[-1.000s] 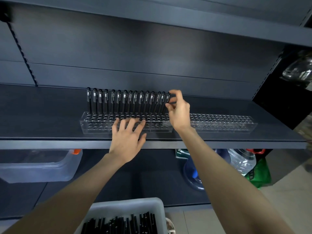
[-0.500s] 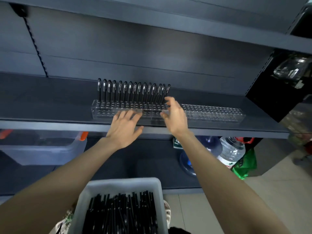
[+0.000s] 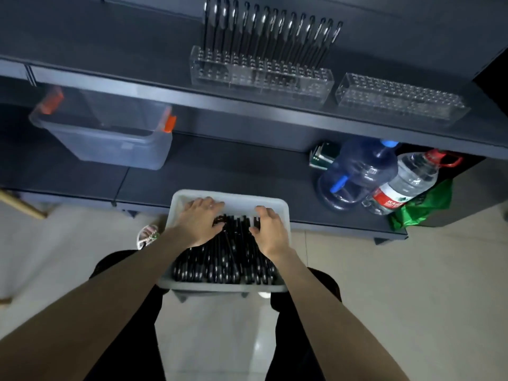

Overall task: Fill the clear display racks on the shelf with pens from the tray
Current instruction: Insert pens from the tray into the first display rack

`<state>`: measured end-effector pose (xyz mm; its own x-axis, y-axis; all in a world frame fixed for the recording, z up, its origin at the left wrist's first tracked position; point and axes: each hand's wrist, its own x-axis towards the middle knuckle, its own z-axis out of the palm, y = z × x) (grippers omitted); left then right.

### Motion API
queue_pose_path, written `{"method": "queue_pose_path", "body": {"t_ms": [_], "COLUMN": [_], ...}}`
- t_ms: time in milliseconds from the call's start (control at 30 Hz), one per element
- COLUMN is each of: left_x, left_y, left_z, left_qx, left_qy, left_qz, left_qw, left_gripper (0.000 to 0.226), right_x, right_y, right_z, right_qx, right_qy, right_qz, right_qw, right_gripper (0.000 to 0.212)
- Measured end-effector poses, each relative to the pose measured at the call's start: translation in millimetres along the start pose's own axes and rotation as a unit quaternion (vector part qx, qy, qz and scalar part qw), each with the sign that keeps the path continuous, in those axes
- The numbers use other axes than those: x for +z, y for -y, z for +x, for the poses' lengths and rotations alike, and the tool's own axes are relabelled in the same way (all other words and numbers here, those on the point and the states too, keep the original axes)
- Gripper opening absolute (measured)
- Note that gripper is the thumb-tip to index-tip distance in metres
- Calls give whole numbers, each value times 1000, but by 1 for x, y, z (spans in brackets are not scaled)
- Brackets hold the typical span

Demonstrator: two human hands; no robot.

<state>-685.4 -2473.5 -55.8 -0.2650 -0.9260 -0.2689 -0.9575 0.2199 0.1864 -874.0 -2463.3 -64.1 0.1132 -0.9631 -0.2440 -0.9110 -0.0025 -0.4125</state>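
The shelf carries two clear racks. The left rack holds one back row of upright pens; the right rack holds none. The tray sits below the shelf, packed with loose pens.

The left hand rests on the pile, fingers spread and released. The right hand curves onto it; whether it is grasping any cannot be told.

The pens are probably light, stiff and smooth. Pinch a few at mid-barrel.

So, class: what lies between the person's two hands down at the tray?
In the head view, black pens heaped in the white tray fill the gap between the left hand and the right hand; nothing else lies there.
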Motion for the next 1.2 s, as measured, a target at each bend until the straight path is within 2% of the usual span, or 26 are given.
{"method": "queue_pose_path", "body": {"t_ms": [267,433,667,800,900,1000,1100,1200], "left_x": [92,117,131,126,115,95,69,39], "left_y": [26,35,34,33,28,17,7,2], "left_z": [-12,-11,-9,-10,-13,-15,-13,-6], "left_qx": [-44,-59,-74,-82,-80,-62,1,79], "left_qy": [86,122,110,106,85,27,-55,-95], "left_qz": [-60,-95,-98,-142,-170,-230,-254,-227], "left_qw": [993,986,986,981,979,971,966,966], "left_gripper": [60,61,60,59,57,54,54,53], "right_x": [87,109,127,118,106,88,60,23], "right_y": [-19,-24,-22,-21,-21,-21,-17,-7], "right_z": [-2,8,8,8,9,8,7,4], "right_qx": [66,108,170,179,175,146,115,70], "right_qy": [127,140,111,95,107,126,147,180], "right_qz": [33,43,148,189,212,174,114,95], "right_qw": [989,983,968,961,956,966,976,977], "right_gripper": [53,63,37,26,33,44,52,46]}}
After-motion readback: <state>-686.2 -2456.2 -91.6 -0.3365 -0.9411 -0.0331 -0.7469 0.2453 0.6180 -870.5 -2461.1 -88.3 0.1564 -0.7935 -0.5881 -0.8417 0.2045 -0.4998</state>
